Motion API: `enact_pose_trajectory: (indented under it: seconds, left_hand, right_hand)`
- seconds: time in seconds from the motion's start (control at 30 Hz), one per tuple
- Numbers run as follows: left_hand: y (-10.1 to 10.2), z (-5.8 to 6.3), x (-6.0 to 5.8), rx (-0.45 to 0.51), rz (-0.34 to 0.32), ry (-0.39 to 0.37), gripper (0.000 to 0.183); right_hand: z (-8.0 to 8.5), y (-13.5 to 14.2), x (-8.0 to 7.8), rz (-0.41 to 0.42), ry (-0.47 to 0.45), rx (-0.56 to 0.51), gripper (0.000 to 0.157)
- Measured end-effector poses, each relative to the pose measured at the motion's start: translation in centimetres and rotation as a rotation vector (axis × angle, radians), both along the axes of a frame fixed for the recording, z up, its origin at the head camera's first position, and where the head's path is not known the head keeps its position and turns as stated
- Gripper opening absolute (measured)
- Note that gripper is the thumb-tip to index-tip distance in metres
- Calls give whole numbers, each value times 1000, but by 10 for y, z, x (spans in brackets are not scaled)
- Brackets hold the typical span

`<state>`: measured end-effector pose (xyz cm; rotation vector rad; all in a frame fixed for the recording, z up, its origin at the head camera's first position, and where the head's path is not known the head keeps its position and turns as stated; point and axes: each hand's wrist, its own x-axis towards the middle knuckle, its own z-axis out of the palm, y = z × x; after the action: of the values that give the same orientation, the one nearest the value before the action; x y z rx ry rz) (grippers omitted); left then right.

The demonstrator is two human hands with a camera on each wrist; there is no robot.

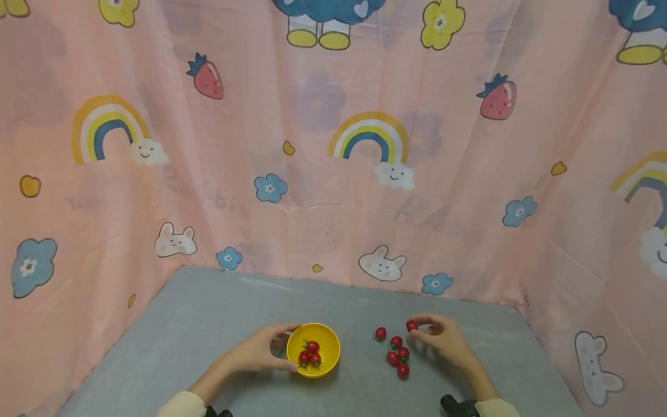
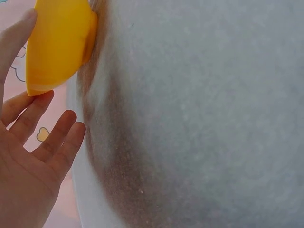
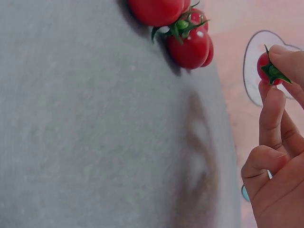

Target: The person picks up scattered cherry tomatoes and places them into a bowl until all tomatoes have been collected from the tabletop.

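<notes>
A yellow bowl stands on the table, with three red cherry tomatoes inside. My left hand holds it from the left side, thumb at the near rim and fingers at the far side. The left wrist view shows the thumb and fingertips against the bowl's outer wall. Between thumb and fingers, my right hand pinches a single cherry tomato, raised off the table; its green stem shows in the right wrist view. Left of that hand lie several loose cherry tomatoes.
The grey table runs back to a pink patterned curtain that hangs behind it and along both sides. One cherry tomato lies a little apart from the cluster, towards the bowl. A dark wrist strap shows at the right sleeve.
</notes>
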<state>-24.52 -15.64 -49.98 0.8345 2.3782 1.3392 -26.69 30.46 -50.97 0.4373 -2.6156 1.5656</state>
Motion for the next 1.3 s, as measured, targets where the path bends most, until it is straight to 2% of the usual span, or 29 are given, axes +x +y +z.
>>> enact_pose_trajectory:
  seconds: [0.3,0.7,0.97,1.3]
  left_hand:
    - [0,-1,-1,4,12,-6,76]
    - [-1,-3,0,7,10,-11,75]
    - [0,-3,-1,3,14,-14,75]
    - [0,-2,0,10,4,-9,75]
  right_hand:
    - [10,-11,2,-6,25,-19,29]
    - [8,-28,3,46,49,-126,27]
    - [12,-42,4,37,-1,-97,28]
    - [15,-62,4,145,58,-120,26]
